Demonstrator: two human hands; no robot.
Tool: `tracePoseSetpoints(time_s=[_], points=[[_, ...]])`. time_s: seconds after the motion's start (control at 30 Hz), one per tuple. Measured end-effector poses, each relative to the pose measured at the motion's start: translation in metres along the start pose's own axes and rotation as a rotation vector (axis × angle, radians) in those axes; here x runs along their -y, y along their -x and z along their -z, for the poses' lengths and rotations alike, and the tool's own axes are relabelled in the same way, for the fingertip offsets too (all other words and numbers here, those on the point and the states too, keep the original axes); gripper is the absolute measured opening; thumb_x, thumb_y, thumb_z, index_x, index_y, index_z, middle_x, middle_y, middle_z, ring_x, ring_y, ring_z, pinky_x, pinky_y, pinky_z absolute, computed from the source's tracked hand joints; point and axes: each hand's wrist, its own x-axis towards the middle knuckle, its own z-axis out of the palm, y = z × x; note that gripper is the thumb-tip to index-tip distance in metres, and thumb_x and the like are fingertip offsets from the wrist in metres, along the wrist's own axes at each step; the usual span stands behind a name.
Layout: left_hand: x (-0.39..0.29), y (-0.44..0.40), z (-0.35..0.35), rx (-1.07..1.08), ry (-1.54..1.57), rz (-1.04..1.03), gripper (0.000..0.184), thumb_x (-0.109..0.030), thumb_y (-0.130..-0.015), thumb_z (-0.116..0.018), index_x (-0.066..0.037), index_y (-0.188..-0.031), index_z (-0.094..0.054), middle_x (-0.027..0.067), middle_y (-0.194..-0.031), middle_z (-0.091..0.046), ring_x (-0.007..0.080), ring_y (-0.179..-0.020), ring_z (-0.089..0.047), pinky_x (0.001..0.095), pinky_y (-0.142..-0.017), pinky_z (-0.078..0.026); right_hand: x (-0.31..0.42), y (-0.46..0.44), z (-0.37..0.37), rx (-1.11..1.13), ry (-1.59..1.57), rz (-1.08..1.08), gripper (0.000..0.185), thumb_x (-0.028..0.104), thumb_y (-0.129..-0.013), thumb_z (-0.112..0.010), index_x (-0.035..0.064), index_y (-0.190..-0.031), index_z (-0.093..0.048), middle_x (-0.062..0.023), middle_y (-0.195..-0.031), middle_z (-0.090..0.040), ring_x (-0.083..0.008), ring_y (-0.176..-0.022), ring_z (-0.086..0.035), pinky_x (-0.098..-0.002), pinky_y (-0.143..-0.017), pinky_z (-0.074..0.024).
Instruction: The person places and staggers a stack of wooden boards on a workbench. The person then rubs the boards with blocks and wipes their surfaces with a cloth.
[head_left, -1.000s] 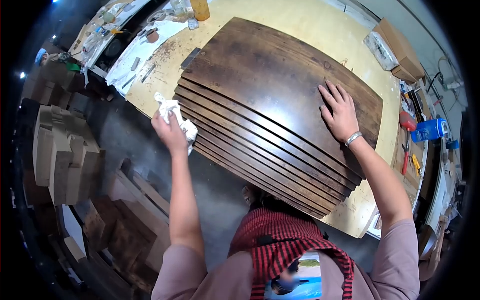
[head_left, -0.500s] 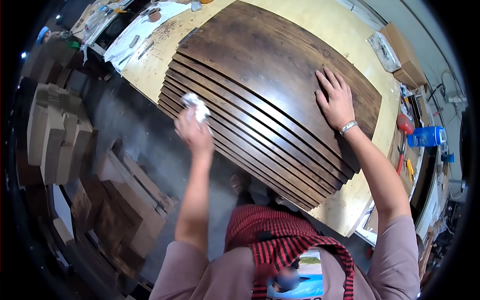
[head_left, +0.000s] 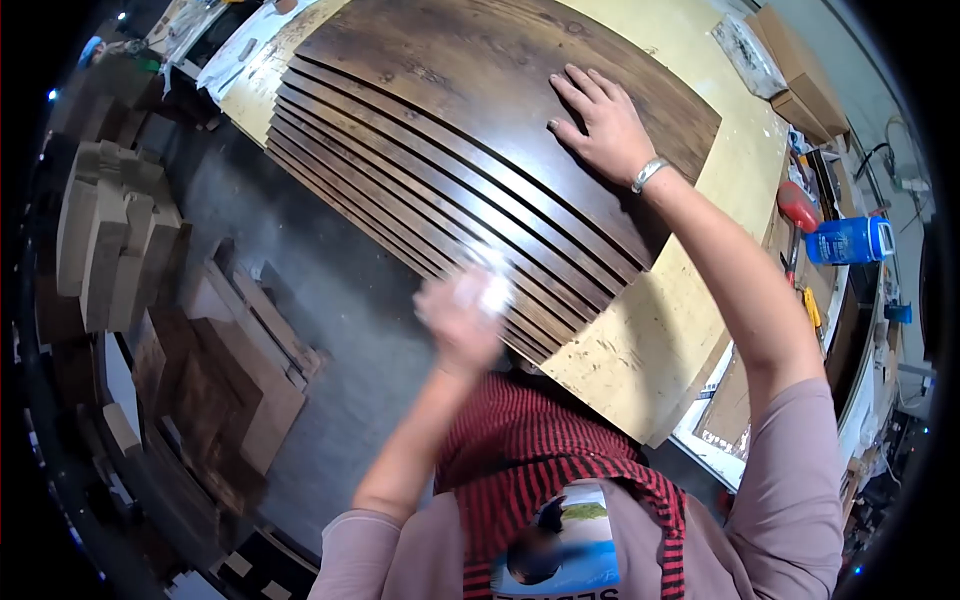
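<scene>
Dark brown stained wooden boards (head_left: 420, 50) lie in a stepped stack, their front edges fanned toward me. My left hand (head_left: 462, 318), blurred by motion, is closed around a crumpled white cloth (head_left: 494, 290) at the front edges of the lower boards, near the middle-right of the stack. Whether the cloth touches the wood is hard to make out through the blur. My right hand (head_left: 610, 130) rests flat on the top board toward its right side, fingers spread, with a metal bracelet (head_left: 648, 175) at the wrist.
The stack sits on a pale yellow worktable (head_left: 625, 360). To the right are a blue plastic container (head_left: 848, 241), a red-handled tool (head_left: 797, 207) and a cardboard box (head_left: 800, 70). Wooden pieces (head_left: 115, 240) are piled on the left, beside the grey floor.
My left hand has swept the cloth from the left end of the board edges toward the right. My right hand stays flat on the top board. The view has shifted.
</scene>
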Motion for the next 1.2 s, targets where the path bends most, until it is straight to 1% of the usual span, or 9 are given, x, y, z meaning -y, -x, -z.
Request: tracePoseSetpoints(time_s=[0.1, 0.3, 0.37, 0.53, 0.7, 0.9, 0.93, 1.03, 1.2], points=[[-0.077, 0.043, -0.010, 0.251, 0.238, 0.022, 0.039, -0.013, -0.063, -0.071, -0.009, -0.101, -0.076, 0.0078, -0.107, -0.070, 0.0260, -0.089, -0.062, 0.0409, -0.079, -0.044, 0.005, 0.008, 0.001, -0.029, 0.031, -0.010, 0.060, 0.046, -0.093, -0.055, 0.0135, -0.144, -0.051, -0.0137, -0.153, -0.045, -0.0356, -0.141, -0.039, -0.0470, -0.117, -0.0290], [-0.066, -0.043, 0.011, 0.122, 0.049, 0.065, 0.051, -0.017, -0.067, -0.070, -0.013, -0.118, -0.072, 0.0060, -0.126, -0.065, 0.0300, -0.095, -0.057, 0.0419, -0.084, -0.041, 0.006, 0.006, 0.000, -0.049, 0.032, -0.037, 0.060, 0.046, -0.093, -0.052, 0.0135, -0.144, -0.052, -0.0127, -0.153, -0.045, -0.0343, -0.142, -0.038, -0.0469, -0.118, -0.0275], [-0.066, -0.015, -0.013, 0.322, 0.027, -0.055, 0.052, -0.017, -0.068, -0.069, -0.017, -0.120, -0.071, 0.0029, -0.132, -0.061, 0.0281, -0.096, -0.056, 0.0421, -0.082, -0.041, 0.008, 0.010, 0.002, -0.058, 0.038, -0.047, 0.059, 0.044, -0.093, -0.055, 0.0140, -0.143, -0.052, -0.0123, -0.153, -0.045, -0.0343, -0.141, -0.039, -0.0460, -0.118, -0.0296], [-0.057, 0.025, 0.025, 0.298, 0.093, -0.071, 0.034, -0.004, -0.061, -0.066, -0.016, -0.090, -0.079, -0.0024, -0.098, -0.072, 0.0217, -0.083, -0.055, 0.0370, -0.081, -0.040, 0.009, 0.005, 0.005, -0.063, 0.042, -0.050, 0.058, 0.045, -0.093, -0.055, 0.0143, -0.143, -0.052, -0.0116, -0.153, -0.045, -0.0332, -0.142, -0.039, -0.0457, -0.118, -0.0289], [-0.068, -0.037, -0.006, 0.423, 0.062, -0.329, 0.026, -0.017, -0.065, -0.068, -0.016, -0.090, -0.075, -0.0013, -0.103, -0.066, 0.0220, -0.089, -0.057, 0.0367, -0.082, -0.040, 0.006, 0.007, -0.004, -0.102, 0.002, -0.040, 0.058, 0.045, -0.092, -0.054, 0.0131, -0.141, -0.054, -0.0127, -0.152, -0.046, -0.0333, -0.141, -0.039, -0.0475, -0.118, -0.0277], [0.003, -0.054, 0.035, 0.057, -0.138, 0.169, 0.026, 0.003, -0.070, -0.066, -0.010, -0.090, -0.076, 0.0071, -0.096, -0.064, 0.0278, -0.097, -0.058, 0.0370, -0.083, -0.047, 0.010, 0.007, 0.004, -0.048, -0.001, -0.072, 0.059, 0.045, -0.093, -0.054, 0.0135, -0.142, -0.054, -0.0121, -0.152, -0.045, -0.0325, -0.142, -0.038, -0.0462, -0.118, -0.0276], [-0.006, -0.043, 0.013, -0.024, -0.039, 0.056, 0.019, -0.008, -0.068, -0.071, -0.011, -0.086, -0.074, 0.0048, -0.093, -0.066, 0.0261, -0.090, -0.061, 0.0429, -0.081, -0.045, 0.010, 0.007, 0.003, -0.053, 0.003, -0.074, 0.059, 0.045, -0.093, -0.054, 0.0135, -0.142, -0.054, -0.0119, -0.153, -0.045, -0.0324, -0.142, -0.038, -0.0459, -0.118, -0.0277], [-0.062, -0.025, -0.019, 0.335, 0.071, -0.165, 0.028, -0.016, -0.065, -0.074, -0.012, -0.092, -0.072, 0.0070, -0.098, -0.066, 0.0278, -0.094, -0.061, 0.0447, -0.084, -0.043, 0.011, 0.008, 0.005, -0.048, -0.001, -0.070, 0.059, 0.045, -0.093, -0.054, 0.0132, -0.142, -0.053, -0.0120, -0.153, -0.045, -0.0324, -0.142, -0.038, -0.0458, -0.118, -0.0275], [0.047, -0.081, 0.001, -0.026, -0.133, -0.054, 0.018, -0.005, -0.065, -0.068, -0.008, -0.083, -0.067, 0.0084, -0.084, -0.064, 0.0273, -0.075, -0.058, 0.0412, -0.066, -0.042, 0.009, 0.006, 0.003, -0.055, 0.004, -0.051, 0.059, 0.045, -0.093, -0.053, 0.0130, -0.143, -0.053, -0.0120, -0.153, -0.045, -0.0326, -0.142, -0.038, -0.0462, -0.118, -0.0274]])
